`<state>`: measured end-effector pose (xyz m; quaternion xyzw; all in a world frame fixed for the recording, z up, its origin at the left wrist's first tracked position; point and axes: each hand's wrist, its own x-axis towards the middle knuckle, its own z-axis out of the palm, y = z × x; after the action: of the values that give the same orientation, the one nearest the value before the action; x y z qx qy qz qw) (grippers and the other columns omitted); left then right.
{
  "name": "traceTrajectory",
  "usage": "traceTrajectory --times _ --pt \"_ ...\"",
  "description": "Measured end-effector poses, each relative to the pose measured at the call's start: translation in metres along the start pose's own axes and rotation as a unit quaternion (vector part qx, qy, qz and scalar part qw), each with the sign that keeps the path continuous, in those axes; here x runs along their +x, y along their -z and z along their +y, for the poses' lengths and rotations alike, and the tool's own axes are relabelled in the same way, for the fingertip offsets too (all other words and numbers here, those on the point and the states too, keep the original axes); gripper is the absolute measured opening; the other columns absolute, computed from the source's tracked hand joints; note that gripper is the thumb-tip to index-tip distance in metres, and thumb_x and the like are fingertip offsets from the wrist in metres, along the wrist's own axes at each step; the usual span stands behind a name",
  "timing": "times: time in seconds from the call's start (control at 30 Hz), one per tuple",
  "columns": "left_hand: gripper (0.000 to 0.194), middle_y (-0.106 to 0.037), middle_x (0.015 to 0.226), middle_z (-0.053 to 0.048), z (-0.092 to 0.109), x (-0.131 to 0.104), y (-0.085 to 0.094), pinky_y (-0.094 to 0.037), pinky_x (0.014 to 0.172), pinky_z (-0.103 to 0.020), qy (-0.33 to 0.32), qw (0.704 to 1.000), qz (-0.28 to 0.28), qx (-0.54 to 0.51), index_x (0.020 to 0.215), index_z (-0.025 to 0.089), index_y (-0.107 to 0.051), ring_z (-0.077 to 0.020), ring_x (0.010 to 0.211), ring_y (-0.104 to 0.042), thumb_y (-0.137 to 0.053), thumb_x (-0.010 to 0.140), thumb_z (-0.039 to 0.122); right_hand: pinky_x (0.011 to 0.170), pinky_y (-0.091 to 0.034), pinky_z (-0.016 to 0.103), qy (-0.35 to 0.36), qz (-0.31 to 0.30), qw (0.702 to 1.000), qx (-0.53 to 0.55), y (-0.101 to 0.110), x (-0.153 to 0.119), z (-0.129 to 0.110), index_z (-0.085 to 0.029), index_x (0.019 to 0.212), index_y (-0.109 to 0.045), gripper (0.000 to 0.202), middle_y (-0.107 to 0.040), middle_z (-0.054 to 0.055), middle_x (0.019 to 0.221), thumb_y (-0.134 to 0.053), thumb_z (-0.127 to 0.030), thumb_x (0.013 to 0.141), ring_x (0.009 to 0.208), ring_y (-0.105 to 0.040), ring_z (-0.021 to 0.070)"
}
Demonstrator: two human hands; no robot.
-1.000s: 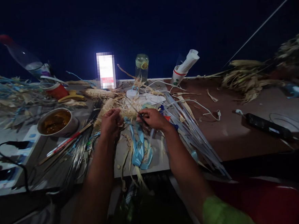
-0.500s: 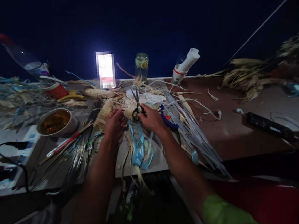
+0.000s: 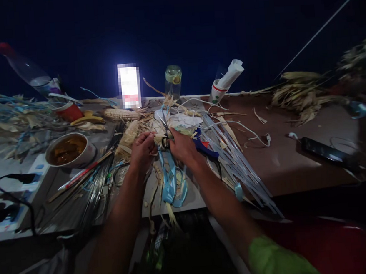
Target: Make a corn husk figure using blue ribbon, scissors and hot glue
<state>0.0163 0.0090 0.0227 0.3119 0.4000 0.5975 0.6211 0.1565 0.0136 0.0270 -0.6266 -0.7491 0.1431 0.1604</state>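
Black-handled scissors (image 3: 164, 120) sit in my right hand (image 3: 183, 147), blades pointing up and away. My left hand (image 3: 144, 150) is closed in a pinch just to their left; what lies between its fingertips is too small to make out. Light blue ribbon (image 3: 169, 179) hangs below and between my hands, down toward the table's front edge. A dried corn cob (image 3: 121, 114) rests beyond my left hand, among loose straw-coloured husk strips. To the right of my right hand lies a blue glue gun (image 3: 207, 148), its near parts partly covered by clutter.
Clear glue sticks (image 3: 241, 162) spread right of the glue gun. A bowl of brown liquid (image 3: 69, 150) stands at left, near a white power strip (image 3: 27, 198). At the back are a lit screen (image 3: 129, 85), a bottle (image 3: 173, 81) and a paper cup (image 3: 218, 91). A black power bank or adapter (image 3: 326, 154) lies right.
My right hand has moved slightly left and up, turning the scissors so their handles are more hidden and the blades tilt left. My left hand has barely shifted.
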Motion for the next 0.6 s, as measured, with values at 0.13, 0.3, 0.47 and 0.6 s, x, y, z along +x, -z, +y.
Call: traceTrajectory --times 0.13,0.3,0.47,0.6 --pt "0.018 -0.031 0.047 0.008 -0.001 0.000 0.000 -0.023 0.035 -0.014 0.005 1.000 0.006 0.002 0.077 0.013 -0.060 -0.0022 0.037 -0.027 -0.067 0.067 0.026 0.086 -0.043 0.032 -0.003 -0.014 1.000 0.001 0.002 0.000 0.000 -0.020 0.121 -0.054 0.038 -0.066 0.010 0.107 -0.038 -0.029 0.087 0.099 -0.061 0.0234" --pt "0.020 -0.033 0.050 0.008 -0.002 -0.001 0.000 -0.024 0.035 -0.015 0.018 1.000 0.015 0.004 0.076 0.014 -0.059 -0.0021 0.038 -0.029 -0.069 0.065 0.027 0.093 -0.040 0.031 0.030 0.096 0.992 0.080 0.001 0.004 0.005 -0.011 0.120 -0.054 0.039 -0.062 0.014 0.113 -0.038 -0.022 0.086 0.107 -0.056 0.0208" --pt "0.021 -0.033 0.049 0.008 -0.005 0.000 0.000 -0.025 0.035 -0.015 0.001 1.000 0.013 -0.003 0.077 0.014 -0.060 -0.0024 0.038 -0.030 -0.070 0.065 0.027 0.085 -0.045 0.030 0.040 0.117 0.953 0.276 -0.006 0.009 0.009 -0.013 0.098 -0.065 0.028 -0.066 0.009 0.097 -0.044 -0.021 0.082 0.090 -0.060 0.0175" --pt "0.019 -0.037 0.048 0.007 -0.007 0.002 -0.002 -0.026 0.035 -0.016 -0.004 1.000 0.025 -0.012 0.075 0.013 -0.061 -0.0029 0.038 -0.031 -0.070 0.064 0.026 0.057 -0.045 0.023 0.021 -0.008 0.869 0.495 -0.011 0.008 -0.001 -0.017 0.097 -0.062 0.026 -0.065 0.001 0.085 -0.056 -0.027 0.073 0.056 -0.053 0.0083"
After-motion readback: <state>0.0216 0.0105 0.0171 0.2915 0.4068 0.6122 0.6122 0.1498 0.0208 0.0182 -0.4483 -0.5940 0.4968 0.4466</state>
